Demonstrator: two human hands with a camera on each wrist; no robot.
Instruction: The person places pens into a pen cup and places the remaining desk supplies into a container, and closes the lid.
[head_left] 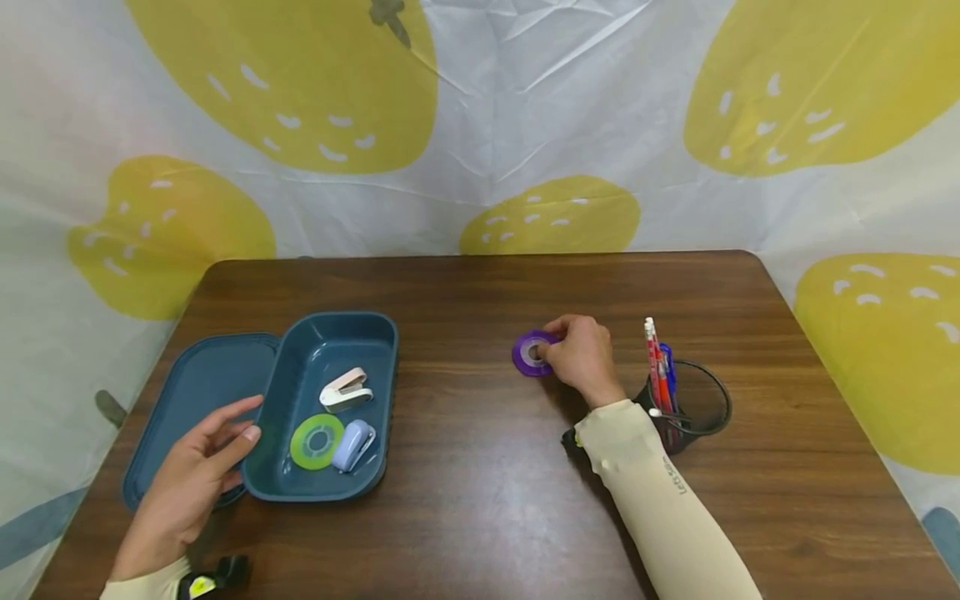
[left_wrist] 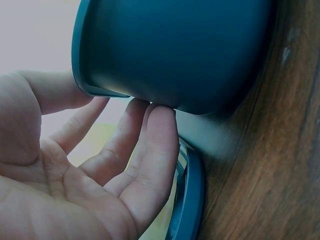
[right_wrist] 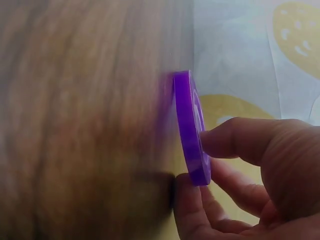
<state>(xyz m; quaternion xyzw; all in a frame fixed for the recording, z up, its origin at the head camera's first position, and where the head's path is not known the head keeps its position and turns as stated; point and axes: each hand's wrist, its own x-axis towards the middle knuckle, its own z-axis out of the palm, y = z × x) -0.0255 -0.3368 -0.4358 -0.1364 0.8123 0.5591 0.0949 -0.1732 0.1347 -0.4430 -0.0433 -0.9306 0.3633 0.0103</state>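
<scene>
My right hand point(head_left: 583, 354) pinches a purple tape roll point(head_left: 522, 357) by its near side, close over the table. In the right wrist view the thumb reaches into the ring of the roll point(right_wrist: 187, 125), with fingers below its edge. On the left, fingertips of my left hand point(head_left: 187, 475) touch the outer side wall of a blue-green box point(head_left: 333, 323), and the thumb lies at its rim. Straight fingers show against the box wall point(left_wrist: 170, 50) in the left wrist view. Inside the box lie a white stapler point(head_left: 347, 392), a green tape roll point(head_left: 298, 443) and a small lavender stapler point(head_left: 351, 446).
A blue-green lid point(head_left: 202, 375) lies left of the box, partly under my left hand. Beside my right forearm stands a black mesh pen holder point(head_left: 686, 437) with pencils and a blue pen point(head_left: 667, 367). A lemon-print cloth point(head_left: 465, 100) hangs behind the wooden table point(head_left: 465, 533).
</scene>
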